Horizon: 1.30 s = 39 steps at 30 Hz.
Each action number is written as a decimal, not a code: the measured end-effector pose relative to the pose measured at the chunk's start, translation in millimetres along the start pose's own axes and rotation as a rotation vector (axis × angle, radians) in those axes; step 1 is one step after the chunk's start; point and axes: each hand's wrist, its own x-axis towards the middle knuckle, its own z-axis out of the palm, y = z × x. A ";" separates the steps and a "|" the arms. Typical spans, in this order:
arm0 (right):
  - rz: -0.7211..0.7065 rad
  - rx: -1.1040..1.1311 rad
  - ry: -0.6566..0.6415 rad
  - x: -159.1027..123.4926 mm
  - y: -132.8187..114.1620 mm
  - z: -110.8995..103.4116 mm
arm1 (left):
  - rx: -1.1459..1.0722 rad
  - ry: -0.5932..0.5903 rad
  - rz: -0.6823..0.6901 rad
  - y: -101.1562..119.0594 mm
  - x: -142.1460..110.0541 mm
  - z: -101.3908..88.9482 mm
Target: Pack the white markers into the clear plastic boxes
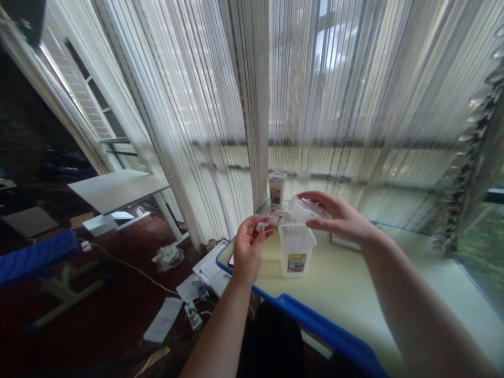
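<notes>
My left hand (249, 241) pinches a small white piece with dark marks (261, 227), too small to name, left of the clear tub. In my right hand (338, 218) is a clear plastic lid (309, 209), held tilted above and behind the tub. The clear plastic tub (295, 247) stands upright and uncovered on the pale desk, with a coloured label (296, 262) low on its front. Behind my left hand lies a pile of small whitish pieces (276, 217) on the desk. A second tub (277, 189), lidded and similarly labelled, stands at the back.
The pale desk (338, 283) has a raised blue edge (315, 315) nearest me. A flat whitish object (344, 241) lies behind my right wrist. Striped string curtains (220, 105) hang close behind. Papers (163, 319) and a small bottle (192, 315) are at lower left.
</notes>
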 end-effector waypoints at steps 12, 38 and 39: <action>-0.013 -0.129 -0.034 -1.5 5.1 14.1 | 0.028 0.069 -0.064 -4.9 0.6 -0.8; 0.082 -0.217 0.136 2.2 27.9 29.9 | 0.377 0.067 0.243 -36.7 -39.7 35.9; 0.052 -0.214 0.113 1.9 29.7 29.8 | 0.336 0.104 0.233 -41.4 -42.1 40.6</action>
